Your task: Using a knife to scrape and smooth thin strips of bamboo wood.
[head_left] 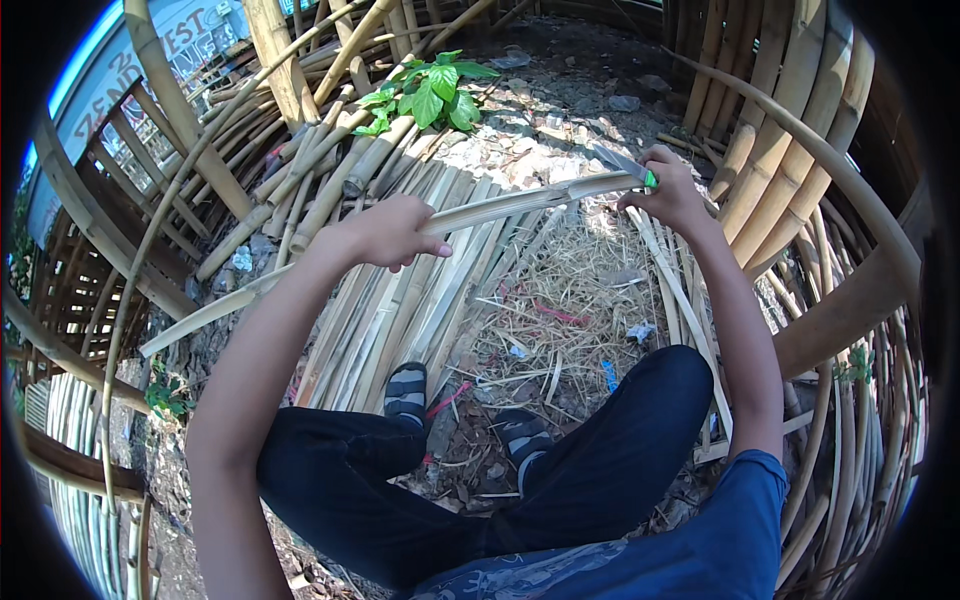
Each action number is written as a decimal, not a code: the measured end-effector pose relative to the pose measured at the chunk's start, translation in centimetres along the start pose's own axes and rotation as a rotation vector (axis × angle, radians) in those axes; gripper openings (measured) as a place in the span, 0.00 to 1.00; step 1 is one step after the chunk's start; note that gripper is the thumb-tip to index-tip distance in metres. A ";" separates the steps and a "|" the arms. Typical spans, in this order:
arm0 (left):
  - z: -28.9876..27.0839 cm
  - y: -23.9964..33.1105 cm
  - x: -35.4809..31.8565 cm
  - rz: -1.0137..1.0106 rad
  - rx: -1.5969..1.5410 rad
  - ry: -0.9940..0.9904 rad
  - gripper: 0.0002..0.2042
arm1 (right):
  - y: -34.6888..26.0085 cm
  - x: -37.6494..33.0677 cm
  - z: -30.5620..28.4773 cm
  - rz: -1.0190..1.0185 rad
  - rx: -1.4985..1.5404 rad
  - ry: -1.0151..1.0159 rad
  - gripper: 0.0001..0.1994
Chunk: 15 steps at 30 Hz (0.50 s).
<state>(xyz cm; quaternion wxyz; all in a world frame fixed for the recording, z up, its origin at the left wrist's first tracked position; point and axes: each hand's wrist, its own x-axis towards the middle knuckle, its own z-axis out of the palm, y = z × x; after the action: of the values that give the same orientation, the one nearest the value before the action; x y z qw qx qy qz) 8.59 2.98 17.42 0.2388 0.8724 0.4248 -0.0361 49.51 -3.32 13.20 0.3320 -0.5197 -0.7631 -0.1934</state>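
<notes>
A long split bamboo strip [515,205] runs across in front of me, its pale inner side showing. My left hand [390,232] is closed round it left of the middle, and the strip's left end passes behind my left forearm. In my right hand [672,190] is a knife [622,163] with a green handle. Its grey blade points up and left, close above the strip's right end. The fingers of that hand are closed round the handle; whether they also touch the strip I cannot tell.
Split bamboo slats [400,285] lie in a row before my feet. Shavings [575,270] cover the ground to their right. Whole bamboo poles [330,190] are piled beyond, beside a leafy green plant [430,93]. Upright bamboo poles [800,150] and a curved pole [850,175] stand at the right.
</notes>
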 end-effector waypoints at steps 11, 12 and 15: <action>2.5 -1.8 4.4 0.107 0.112 0.317 0.24 | -5.2 2.9 1.6 0.094 -0.341 0.392 0.23; 2.6 -1.7 4.5 0.075 0.037 0.319 0.24 | -5.7 3.0 1.8 0.159 -0.345 0.360 0.24; 3.2 -1.2 5.5 0.057 -0.096 0.329 0.25 | -7.5 3.4 3.1 0.290 -0.196 0.355 0.24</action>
<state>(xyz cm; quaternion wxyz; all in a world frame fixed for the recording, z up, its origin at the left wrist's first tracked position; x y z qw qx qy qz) 11.68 6.15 12.68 0.2086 0.8659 0.4343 0.1342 40.86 -1.90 13.79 0.4333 -0.6114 -0.5876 -0.3052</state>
